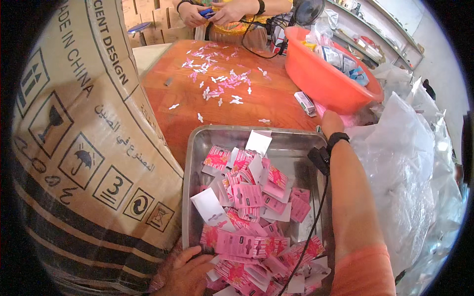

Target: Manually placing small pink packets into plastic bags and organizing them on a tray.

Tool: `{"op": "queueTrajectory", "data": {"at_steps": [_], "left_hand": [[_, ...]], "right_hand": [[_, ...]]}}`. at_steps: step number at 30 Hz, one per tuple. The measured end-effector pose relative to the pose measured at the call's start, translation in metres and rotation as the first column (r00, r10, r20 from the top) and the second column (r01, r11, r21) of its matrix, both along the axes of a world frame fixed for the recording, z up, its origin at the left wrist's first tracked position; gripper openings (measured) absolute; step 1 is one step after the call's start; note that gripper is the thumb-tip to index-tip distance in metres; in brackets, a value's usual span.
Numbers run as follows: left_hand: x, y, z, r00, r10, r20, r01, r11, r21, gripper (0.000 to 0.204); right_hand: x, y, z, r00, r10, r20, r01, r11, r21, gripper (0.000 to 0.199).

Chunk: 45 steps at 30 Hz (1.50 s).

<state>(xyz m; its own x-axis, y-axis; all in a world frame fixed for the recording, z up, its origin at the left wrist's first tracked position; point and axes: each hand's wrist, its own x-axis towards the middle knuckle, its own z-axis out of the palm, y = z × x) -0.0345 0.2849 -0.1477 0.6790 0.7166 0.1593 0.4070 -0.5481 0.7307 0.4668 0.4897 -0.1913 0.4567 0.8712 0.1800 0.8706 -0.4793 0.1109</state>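
Observation:
A metal tray (pixel 193 148) in front of me holds a loose heap of pink and white hang-hole cards (pixel 242 195), some lying face down. My left hand (pixel 187 272) rests at the tray's near left, fingers stretched out over its rim and touching the nearest cards. Beyond the tray's far right corner, my right hand (pixel 332 122) reaches to a pink plastic piece (pixel 348 120) beside the orange basin (pixel 316 74). The fingers of that hand are mostly hidden, so its grip does not show. A black strap and a small black box with a cable are at my right wrist.
A large cardboard carton (pixel 98 148) stands close on my left. Small pink and white punched-out pieces (pixel 222 81) are scattered across the wooden table (pixel 163 106). A small box (pixel 305 103) lies by the basin. Clear plastic bags (pixel 395 187) fill the right. Opposite, a person's hands (pixel 224 14) hold a blue tool.

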Motion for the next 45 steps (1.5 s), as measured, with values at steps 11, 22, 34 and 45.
{"op": "queueTrajectory", "data": {"at_steps": [11,22,34,45], "left_hand": [[0.004,0.000,0.005,0.998,0.012,0.062,-0.016,0.998,0.060,0.029],[0.001,-0.004,0.005,0.975,-0.006,-0.221,-0.007,0.998,-0.057,0.028],[0.003,0.001,0.010,0.980,-0.047,-0.192,0.038,0.998,-0.052,0.027],[0.006,-0.001,0.012,0.998,0.011,-0.054,-0.012,1.000,-0.011,0.025]], "right_hand": [[0.030,-0.012,0.000,0.991,0.123,-0.059,-0.099,0.945,0.311,0.020],[0.016,-0.018,0.002,0.992,0.084,-0.098,-0.071,0.989,0.133,0.022],[0.017,-0.021,-0.003,0.987,0.109,-0.120,-0.075,0.963,0.259,0.016],[-0.004,-0.027,0.012,0.974,0.027,-0.226,0.017,0.982,0.190,0.028]]}}
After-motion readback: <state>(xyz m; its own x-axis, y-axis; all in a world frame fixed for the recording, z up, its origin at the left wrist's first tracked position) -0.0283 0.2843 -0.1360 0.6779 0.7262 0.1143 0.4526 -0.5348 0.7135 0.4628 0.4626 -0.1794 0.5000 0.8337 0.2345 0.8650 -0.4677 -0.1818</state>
